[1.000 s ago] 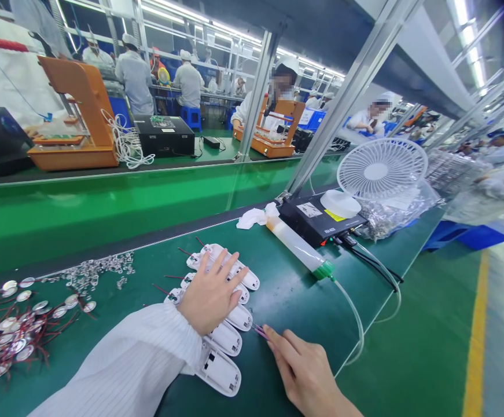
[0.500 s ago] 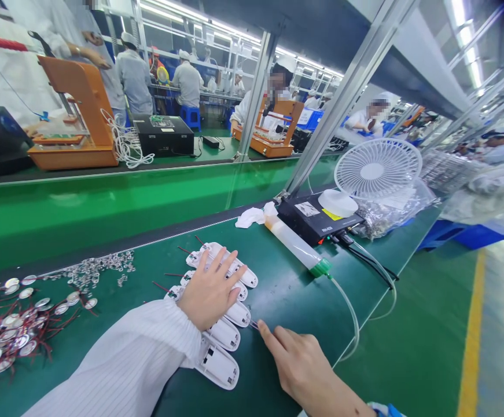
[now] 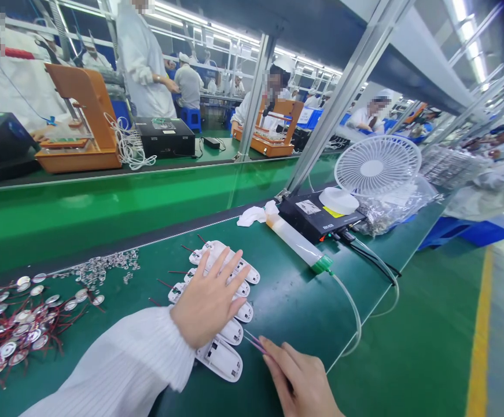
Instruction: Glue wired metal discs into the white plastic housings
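Observation:
Several white plastic housings (image 3: 222, 359) lie in a slanting row on the green bench, with small circuit parts and thin red wires at their left ends. Across the middle of the row rests my left hand (image 3: 208, 298), palm down with fingers spread, covering parts of the housings. My right hand (image 3: 299, 376) pinches a pair of thin tweezers (image 3: 256, 343), just right of the row. Their tips are apart from each other and close to the end of the second-nearest housing; whether they touch it I cannot tell.
At left lie a heap of round metal discs with red wires (image 3: 21, 330) and a scatter of small clear pieces (image 3: 108, 266). A dispensing syringe (image 3: 297, 240) with a hose, a black control box (image 3: 316, 217) and a white fan grille (image 3: 377, 165) stand at the right. An orange press (image 3: 95, 116) stands behind.
My right hand has drawn down toward me, showing more of the tweezers. The left hand stays spread on the housings, nearly still. Behind the bench, a standing person has shifted right.

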`<state>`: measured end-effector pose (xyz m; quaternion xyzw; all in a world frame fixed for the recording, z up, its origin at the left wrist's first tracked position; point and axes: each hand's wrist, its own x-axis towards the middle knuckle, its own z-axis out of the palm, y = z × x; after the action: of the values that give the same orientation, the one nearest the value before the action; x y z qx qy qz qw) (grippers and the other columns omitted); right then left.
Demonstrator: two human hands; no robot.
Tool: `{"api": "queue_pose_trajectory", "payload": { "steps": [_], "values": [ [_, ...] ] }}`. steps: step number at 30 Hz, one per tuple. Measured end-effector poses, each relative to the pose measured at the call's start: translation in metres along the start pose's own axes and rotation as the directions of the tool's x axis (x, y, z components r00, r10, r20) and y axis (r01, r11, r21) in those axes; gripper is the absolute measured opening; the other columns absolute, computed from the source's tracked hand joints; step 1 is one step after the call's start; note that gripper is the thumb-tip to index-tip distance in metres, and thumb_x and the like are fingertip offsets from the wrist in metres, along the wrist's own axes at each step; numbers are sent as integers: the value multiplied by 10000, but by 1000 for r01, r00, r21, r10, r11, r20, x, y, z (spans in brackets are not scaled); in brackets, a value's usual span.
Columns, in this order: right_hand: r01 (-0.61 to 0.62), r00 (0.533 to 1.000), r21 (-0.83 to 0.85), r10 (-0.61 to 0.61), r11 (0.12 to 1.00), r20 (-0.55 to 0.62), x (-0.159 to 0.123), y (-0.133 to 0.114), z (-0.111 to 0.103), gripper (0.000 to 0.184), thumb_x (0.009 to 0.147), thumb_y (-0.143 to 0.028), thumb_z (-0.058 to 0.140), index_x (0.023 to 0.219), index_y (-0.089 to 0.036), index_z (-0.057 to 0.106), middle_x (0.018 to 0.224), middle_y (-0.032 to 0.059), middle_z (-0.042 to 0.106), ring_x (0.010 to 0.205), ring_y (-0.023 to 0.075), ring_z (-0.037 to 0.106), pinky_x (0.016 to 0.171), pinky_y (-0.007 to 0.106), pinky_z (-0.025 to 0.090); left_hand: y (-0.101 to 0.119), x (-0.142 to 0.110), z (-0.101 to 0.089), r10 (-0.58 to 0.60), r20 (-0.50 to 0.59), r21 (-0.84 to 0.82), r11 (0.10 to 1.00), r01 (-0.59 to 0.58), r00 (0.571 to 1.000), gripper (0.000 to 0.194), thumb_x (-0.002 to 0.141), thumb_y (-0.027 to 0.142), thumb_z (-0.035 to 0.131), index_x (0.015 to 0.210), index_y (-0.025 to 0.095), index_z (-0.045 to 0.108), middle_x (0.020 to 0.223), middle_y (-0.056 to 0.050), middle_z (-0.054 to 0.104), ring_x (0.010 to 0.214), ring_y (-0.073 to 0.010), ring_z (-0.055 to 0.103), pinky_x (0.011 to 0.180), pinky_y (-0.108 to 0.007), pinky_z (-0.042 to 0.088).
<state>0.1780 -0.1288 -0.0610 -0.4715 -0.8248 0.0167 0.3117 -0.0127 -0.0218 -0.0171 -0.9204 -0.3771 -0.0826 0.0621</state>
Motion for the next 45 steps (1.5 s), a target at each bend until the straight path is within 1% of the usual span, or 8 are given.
{"api": "queue_pose_trajectory", "payload": {
  "steps": [7, 13, 19, 26, 30, 36, 39, 45],
  "values": [
    [48, 997, -64, -45, 997, 55, -4, -1, 10, 261, 952, -148, 325, 1100, -99, 534, 622, 17, 556, 473, 124, 532, 410, 240, 355, 3, -39, 7, 64, 36, 64, 996, -66, 997, 490, 905, 340, 440, 1374, 253, 325, 1449, -70, 320, 1313, -304, 300, 1025, -559, 259],
    [40, 998, -79, -35, 996, 60, -3, 0, 8, 273, 945, -138, 324, 1116, -87, 529, 606, 9, 526, 451, 120, 506, 399, 241, 347, 3, -37, 7, 56, 53, 59, 997, -59, 997, 523, 877, 326, 494, 1368, 247, 336, 1455, -66, 306, 1317, -304, 291, 1031, -549, 262],
    [115, 991, -147, -104, 982, 80, 4, -3, 6, 291, 928, -97, 287, 1083, -60, 529, 601, 17, 524, 454, 127, 507, 387, 249, 335, 3, -39, 7, 53, 37, 38, 998, -55, 998, 455, 924, 367, 395, 1365, 265, 341, 1449, -53, 321, 1313, -293, 304, 1023, -553, 262],
    [256, 954, -267, -197, 929, 227, 14, -5, -2, 387, 799, 16, 246, 1045, -15, 543, 559, 15, 507, 390, 136, 482, 345, 279, 282, 3, -37, 8, 43, 2, 22, 999, -43, 999, 448, 941, 446, 329, 1356, 278, 363, 1435, -34, 352, 1306, -276, 320, 1038, -522, 250],
    [251, 945, -266, -177, 931, 274, 18, -6, -5, 421, 778, 30, 231, 1034, -36, 558, 576, 25, 531, 392, 146, 496, 352, 293, 279, 2, -38, 9, 49, -4, 33, 998, -48, 999, 452, 941, 451, 324, 1356, 276, 362, 1437, -37, 349, 1308, -274, 314, 1037, -525, 238],
    [20, 994, -47, -15, 999, 108, -1, -11, -2, 287, 956, -138, 272, 1104, -114, 516, 642, 10, 589, 482, 114, 564, 415, 231, 359, 3, -39, 10, 35, -14, 33, 999, -34, 999, 462, 922, 474, 366, 1346, 289, 373, 1441, -17, 341, 1314, -260, 304, 1051, -507, 226],
    [35, 998, -46, -32, 998, 53, -14, -18, 0, 273, 976, -170, 275, 1092, -126, 518, 597, -10, 568, 418, 94, 523, 383, 224, 330, 3, -38, 10, 34, -2, 24, 999, -34, 999, 465, 919, 474, 376, 1348, 293, 369, 1446, -13, 331, 1318, -257, 298, 1057, -506, 219],
    [112, 992, -103, -104, 988, 76, -20, -21, 0, 286, 968, -145, 267, 1078, -88, 524, 540, -22, 519, 381, 92, 492, 340, 230, 293, 3, -38, 9, 31, 11, 0, 1000, -31, 999, 473, 935, 472, 330, 1366, 276, 338, 1451, -20, 318, 1328, -261, 275, 1061, -524, 201]
  ]
}}
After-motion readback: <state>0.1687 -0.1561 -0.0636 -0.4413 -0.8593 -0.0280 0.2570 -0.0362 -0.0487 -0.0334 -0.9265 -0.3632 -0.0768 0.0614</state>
